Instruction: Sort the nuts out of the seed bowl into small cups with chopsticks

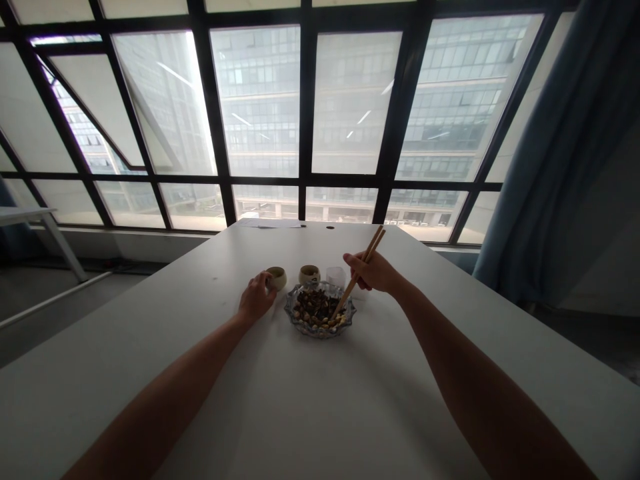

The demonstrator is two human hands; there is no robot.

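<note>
Two wooden chopsticks (353,283) are pinched together in the right hand (373,272), their upper ends sticking up past the fingers and the lower ends slanting down and left. Their tips reach in among the nuts (320,323) in the glass bowl (321,333), just below and left of that hand; whether the tips pinch a nut is too small to tell. Darker pieces (315,302) fill the side of the bowl farther from the person, and paler nuts lie along the near side. Bowl and contents sit between the two hands.

On the other side of the bowl, the left hand (257,295) has its thumb and fingers closed on the near left side of a small cup (277,278), which stands upright. A second cup (309,274), with a dark mark on its side, stands between the hands, just behind the bowl. A clear plastic box (335,276) is beside it, nearer the chopsticks.

All of these rest on a white table (320,393). Well beyond both hands, papers (273,223) lie at its far end. Farther out are the windows (263,100), with a blue curtain (550,167) to the right of the right hand and another table (25,215) far off beyond the left.
</note>
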